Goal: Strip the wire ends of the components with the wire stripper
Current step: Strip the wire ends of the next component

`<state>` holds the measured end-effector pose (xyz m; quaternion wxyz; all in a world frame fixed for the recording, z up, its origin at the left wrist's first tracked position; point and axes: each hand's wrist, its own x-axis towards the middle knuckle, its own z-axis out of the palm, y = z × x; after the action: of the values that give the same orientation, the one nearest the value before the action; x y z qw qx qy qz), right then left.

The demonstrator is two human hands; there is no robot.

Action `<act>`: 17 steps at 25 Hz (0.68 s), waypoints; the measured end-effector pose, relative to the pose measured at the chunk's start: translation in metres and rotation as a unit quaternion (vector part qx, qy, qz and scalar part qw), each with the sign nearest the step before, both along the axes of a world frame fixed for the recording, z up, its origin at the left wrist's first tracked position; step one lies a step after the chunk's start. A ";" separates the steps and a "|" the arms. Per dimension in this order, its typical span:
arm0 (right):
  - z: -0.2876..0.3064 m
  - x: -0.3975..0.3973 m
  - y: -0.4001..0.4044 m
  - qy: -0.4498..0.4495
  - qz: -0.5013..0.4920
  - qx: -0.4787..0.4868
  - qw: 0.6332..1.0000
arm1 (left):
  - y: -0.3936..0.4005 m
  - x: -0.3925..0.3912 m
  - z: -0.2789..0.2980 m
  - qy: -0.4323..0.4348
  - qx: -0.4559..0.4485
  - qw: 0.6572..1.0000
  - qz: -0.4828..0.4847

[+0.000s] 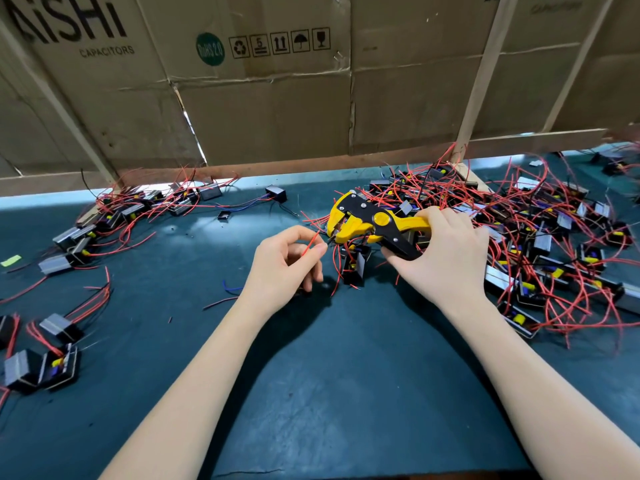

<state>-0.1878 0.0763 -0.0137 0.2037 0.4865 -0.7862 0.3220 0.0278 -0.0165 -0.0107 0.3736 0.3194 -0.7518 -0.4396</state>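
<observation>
Head view looks down on my two bare forearms over the dark green mat (pixel 329 393). My right hand (pixel 446 258) grips the handles of the yellow-and-black wire stripper (pixel 367 221), its jaws pointing left. Just left of the stripper's jaws, my left hand (pixel 284 265) pinches a red wire (pixel 310 244) between thumb and forefinger, its tip near the jaws. Below the stripper stands a black component (pixel 355 270). Right of the stripper lies a tangled heap of components (pixel 540 237); far left of it, smaller clusters (pixel 114 216).
</observation>
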 end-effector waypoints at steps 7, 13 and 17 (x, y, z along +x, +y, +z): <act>0.006 0.000 0.002 0.030 0.008 0.004 0.999 | 0.000 0.001 0.000 -0.005 -0.006 1.000 0.007; 0.009 0.001 0.004 0.042 -0.008 0.004 0.999 | -0.001 0.002 0.000 -0.011 -0.005 1.000 -0.001; 0.006 0.000 0.003 0.036 -0.023 -0.011 0.999 | 0.000 0.006 0.006 0.011 0.024 0.999 -0.042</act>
<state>-0.1881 0.0798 -0.0080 0.2447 0.4771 -0.7859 0.3080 0.0338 -0.0169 -0.0046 0.3554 0.2917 -0.7496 -0.4762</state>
